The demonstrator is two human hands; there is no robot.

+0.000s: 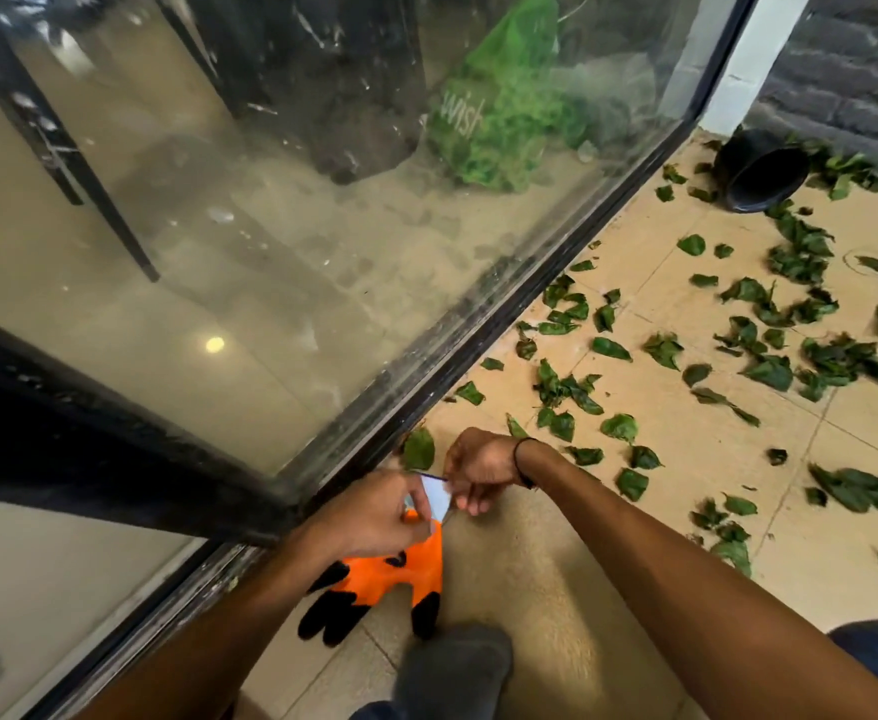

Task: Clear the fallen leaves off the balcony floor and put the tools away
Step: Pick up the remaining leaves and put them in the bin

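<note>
Several green leaves [769, 330] lie scattered over the beige balcony tiles [696, 449], thickest toward the far right. My left hand [374, 517] and my right hand [476, 472] meet near the glass door's bottom rail. Both pinch a small white tag [436, 497] fixed to an orange glove with black fingertips [385, 579], which hangs below my left hand. One leaf [419, 449] lies right beside the rail, just above my hands.
A black pot [759, 171] lies on its side at the far right by the grey brick wall [852, 80]. The glass door [270, 226] runs diagonally on the left; a green bag [499, 111] shows behind it. My grey-socked foot [452, 672] is below the glove.
</note>
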